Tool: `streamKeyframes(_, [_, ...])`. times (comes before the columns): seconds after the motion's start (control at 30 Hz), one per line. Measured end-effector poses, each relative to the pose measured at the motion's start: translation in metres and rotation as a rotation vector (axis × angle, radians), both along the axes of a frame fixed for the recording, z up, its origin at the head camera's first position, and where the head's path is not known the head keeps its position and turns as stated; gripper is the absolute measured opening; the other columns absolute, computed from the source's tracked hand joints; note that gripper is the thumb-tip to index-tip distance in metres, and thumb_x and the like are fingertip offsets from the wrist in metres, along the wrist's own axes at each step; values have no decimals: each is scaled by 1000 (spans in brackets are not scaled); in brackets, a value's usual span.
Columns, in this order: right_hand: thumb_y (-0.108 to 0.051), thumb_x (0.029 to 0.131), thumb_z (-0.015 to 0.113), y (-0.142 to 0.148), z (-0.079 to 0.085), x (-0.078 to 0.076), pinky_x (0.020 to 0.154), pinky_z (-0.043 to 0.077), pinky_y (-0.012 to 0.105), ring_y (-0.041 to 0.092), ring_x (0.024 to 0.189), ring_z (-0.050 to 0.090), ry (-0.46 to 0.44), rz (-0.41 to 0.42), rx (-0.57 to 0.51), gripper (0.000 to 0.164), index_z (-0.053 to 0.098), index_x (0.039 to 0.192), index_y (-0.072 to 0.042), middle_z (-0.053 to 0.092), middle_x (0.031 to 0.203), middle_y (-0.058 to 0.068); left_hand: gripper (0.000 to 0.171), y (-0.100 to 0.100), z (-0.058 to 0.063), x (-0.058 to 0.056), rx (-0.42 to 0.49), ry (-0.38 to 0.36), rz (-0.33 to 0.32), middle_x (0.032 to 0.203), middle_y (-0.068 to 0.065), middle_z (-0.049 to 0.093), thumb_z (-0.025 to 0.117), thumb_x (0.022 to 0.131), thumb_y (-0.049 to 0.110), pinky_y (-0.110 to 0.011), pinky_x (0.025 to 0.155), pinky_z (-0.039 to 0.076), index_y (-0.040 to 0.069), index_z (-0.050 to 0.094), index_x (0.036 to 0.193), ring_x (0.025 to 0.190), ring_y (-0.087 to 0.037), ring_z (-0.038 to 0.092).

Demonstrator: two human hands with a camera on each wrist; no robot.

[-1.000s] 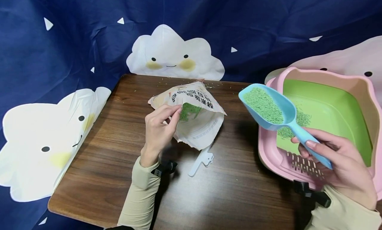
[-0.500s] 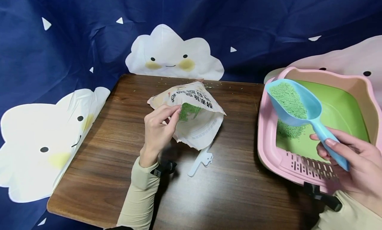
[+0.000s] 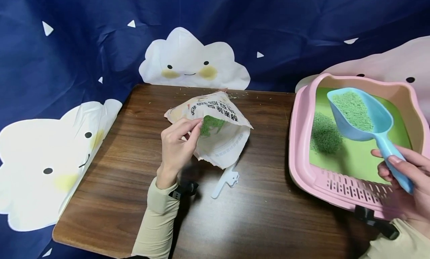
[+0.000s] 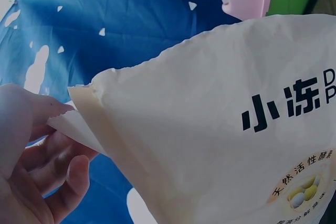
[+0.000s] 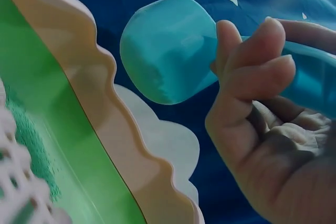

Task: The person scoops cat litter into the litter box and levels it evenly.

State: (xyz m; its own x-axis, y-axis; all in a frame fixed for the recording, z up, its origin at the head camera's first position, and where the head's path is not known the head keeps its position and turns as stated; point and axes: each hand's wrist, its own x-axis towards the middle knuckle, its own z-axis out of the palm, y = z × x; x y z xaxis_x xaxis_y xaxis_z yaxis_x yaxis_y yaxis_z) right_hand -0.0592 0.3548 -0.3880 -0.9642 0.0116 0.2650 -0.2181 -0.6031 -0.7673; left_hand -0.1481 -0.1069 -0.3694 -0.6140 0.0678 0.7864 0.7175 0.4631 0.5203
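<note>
My left hand (image 3: 178, 145) pinches the torn edge of a white paper bag (image 3: 223, 147) between thumb and fingertips. Green litter pellets (image 3: 209, 125) show inside its mouth. In the left wrist view, black print covers the side of the bag (image 4: 210, 93). My right hand (image 3: 411, 177) grips the handle of a light blue scoop (image 3: 386, 117) filled with green pellets. The scoop is held level above a pink litter box (image 3: 299, 147) with a green bottom. A heap of pellets (image 3: 326, 136) lies on the left of that bottom. The right wrist view shows the scoop's underside (image 5: 168, 51).
A pale plastic bag clip (image 3: 225, 182) lies on the wooden table (image 3: 111, 192), partly under the bag. Scattered pellets dot the back edge. A slotted panel (image 3: 352, 188) forms the litter box's front. Behind hangs a dark blue curtain (image 3: 268, 20) with cloud prints.
My right hand has carried the full scoop to the right, from the litter box's left rim to over its middle. The left hand stays on the bag's edge.
</note>
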Motion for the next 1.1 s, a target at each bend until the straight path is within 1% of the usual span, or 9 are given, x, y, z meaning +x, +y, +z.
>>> streamKeyframes(0.07, [18, 96, 14, 3, -3, 1, 48, 48, 25, 23, 62, 66, -11, -21, -73, 48, 53, 125, 18, 70, 100, 28, 11, 0, 0, 0, 1, 0, 1, 72, -7, 70, 66, 87, 3, -13, 51, 40, 0, 77, 89, 55, -8, 51])
streamKeyframes(0.23, [17, 97, 20, 12, -7, 4, 41, 39, 23, 18, 58, 64, -63, -123, 25, 45, 57, 123, 14, 72, 96, 22, 11, 0, -1, 0, 5, 2, 4, 72, -8, 70, 67, 86, 2, -13, 51, 40, -1, 77, 89, 56, -9, 51])
streamKeyframes(0.3, [17, 97, 20, 17, -10, 5, 41, 38, 23, 18, 58, 64, -73, -125, 39, 45, 58, 123, 12, 72, 97, 20, 11, 0, -1, -1, 5, 2, 1, 72, -8, 70, 67, 86, 2, -13, 51, 40, -1, 77, 89, 56, -9, 51])
streamKeyframes(0.4, [16, 98, 19, 25, -15, 6, 42, 42, 24, 20, 58, 65, -89, -109, -7, 46, 58, 123, 12, 72, 99, 22, 11, 0, -1, -1, 5, 2, 0, 73, -8, 70, 66, 86, 2, -13, 51, 40, -1, 77, 89, 56, -9, 51])
streamKeyframes(0.5, [15, 98, 18, 30, -20, 6, 41, 42, 24, 22, 58, 66, -96, -96, -49, 47, 58, 123, 12, 71, 100, 23, 11, 0, 0, 0, 4, -1, 3, 74, -8, 71, 66, 86, 2, -13, 52, 41, -1, 77, 90, 56, -9, 52])
streamKeyframes(0.7, [15, 98, 18, 34, -23, 7, 41, 44, 23, 22, 58, 66, -97, -84, -71, 46, 58, 121, 12, 71, 100, 24, 11, 1, 0, 0, 7, -8, 4, 75, -9, 71, 66, 87, 2, -12, 52, 42, -1, 77, 90, 57, -9, 53])
streamKeyframes(0.83, [14, 99, 20, 35, -23, 9, 42, 43, 23, 19, 58, 65, -108, -78, -36, 46, 60, 120, 10, 72, 100, 22, 11, 1, 0, 0, 10, -5, 3, 75, -9, 72, 66, 86, 1, -12, 52, 42, -2, 76, 89, 57, -9, 53])
streamKeyframes(0.97, [13, 99, 18, 36, -24, 10, 42, 41, 23, 16, 60, 64, -93, -69, 44, 48, 61, 119, 9, 72, 101, 18, 11, 0, 0, 0, 12, -4, 2, 75, -9, 72, 66, 86, 1, -12, 52, 41, -2, 76, 89, 57, -9, 53])
streamKeyframes(1.1, [14, 99, 21, 35, -24, 10, 42, 41, 22, 13, 60, 64, -103, -92, 126, 47, 64, 117, 6, 73, 99, 13, 11, 0, 0, 0, 17, -10, 1, 76, -9, 72, 67, 86, 1, -12, 52, 41, -1, 77, 89, 57, -9, 53])
